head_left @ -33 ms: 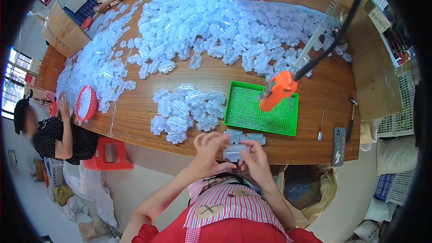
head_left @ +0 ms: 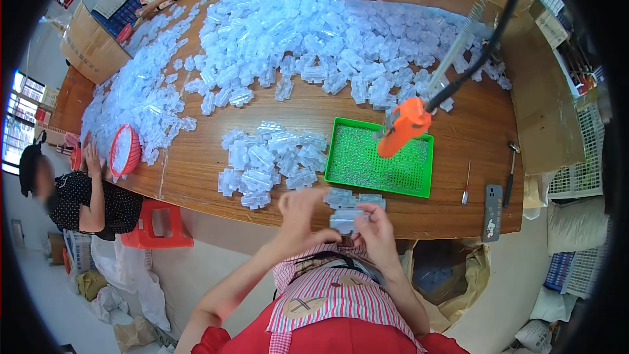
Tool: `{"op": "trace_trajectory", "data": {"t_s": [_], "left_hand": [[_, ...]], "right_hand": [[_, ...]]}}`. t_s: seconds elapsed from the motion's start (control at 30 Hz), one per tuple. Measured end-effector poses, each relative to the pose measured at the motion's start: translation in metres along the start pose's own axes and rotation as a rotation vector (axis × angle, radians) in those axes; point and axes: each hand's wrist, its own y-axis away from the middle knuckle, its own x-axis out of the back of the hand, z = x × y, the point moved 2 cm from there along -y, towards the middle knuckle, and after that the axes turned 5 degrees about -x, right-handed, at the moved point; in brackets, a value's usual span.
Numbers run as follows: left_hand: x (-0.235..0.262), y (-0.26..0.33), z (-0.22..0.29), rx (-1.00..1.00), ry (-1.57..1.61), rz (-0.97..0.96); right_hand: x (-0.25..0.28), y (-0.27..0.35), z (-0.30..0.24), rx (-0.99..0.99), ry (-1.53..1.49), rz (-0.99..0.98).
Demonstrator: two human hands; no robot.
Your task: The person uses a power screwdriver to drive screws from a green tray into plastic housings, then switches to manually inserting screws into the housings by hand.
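Right hand (head_left: 378, 236) pinches a clear plastic piece (head_left: 343, 221) by its right end, at the table (head_left: 436, 219) edge; left hand (head_left: 298, 221) wide, apparently empty. One-sided pinch: piece could tip, drop off. Just beyond, loose clear pieces (head_left: 339, 197); a stray knuckle could scatter them. Farther, orange tool (head_left: 401, 134) hangs over green tray (head_left: 430, 165); a swing could spill its small metal parts (head_left: 357, 154).

Between the hands, the clear piece (head_left: 344, 221) in the right hand (head_left: 376, 228) takes up room; a gap separates it from the left hand's (head_left: 300, 217) curved fingers. Ahead of the right hand, two loose pieces (head_left: 339, 197), then the green tray (head_left: 417, 188), block a low path; the orange tool (head_left: 403, 128) hangs higher. Rightward, bare bench (head_left: 429, 219) runs to the phone (head_left: 492, 215). Ahead-left of the left hand, a small pile (head_left: 278, 157) obstructs; bare wood lies beyond.
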Motion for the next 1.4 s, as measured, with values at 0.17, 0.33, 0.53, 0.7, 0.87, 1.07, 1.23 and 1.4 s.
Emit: {"op": "trace_trajectory", "data": {"t_s": [0.17, 0.33, 0.53, 0.7, 0.87, 1.07, 1.23, 1.4], "left_hand": [[0.016, -0.022, -0.052, 0.258, -0.563, 0.041], [0.018, -0.025, -0.058, 0.135, -0.601, -0.042], [0.021, -0.006, -0.061, 0.057, -0.565, -0.097], [0.013, -0.005, -0.051, -0.067, -0.502, -0.145], [0.012, -0.009, -0.048, -0.035, -0.466, -0.169], [0.023, -0.032, -0.061, 0.071, -0.553, 0.010], [0.028, -0.068, -0.070, -0.040, -0.599, -0.056], [0.031, -0.074, -0.078, -0.190, -0.631, -0.054]], "right_hand": [[0.061, 0.009, -0.003, 0.122, -0.001, 0.424], [0.100, -0.001, 0.017, 0.087, 0.201, 0.589], [0.091, -0.013, 0.018, 0.096, 0.151, 0.575], [0.090, -0.015, 0.019, 0.140, 0.224, 0.598], [0.082, -0.008, 0.007, 0.117, 0.345, 0.652], [0.070, 0.011, -0.013, 0.292, 0.531, 0.737], [0.054, 0.014, -0.018, 0.397, 0.423, 0.636], [0.043, 0.024, -0.026, 0.384, 0.360, 0.535]]}}
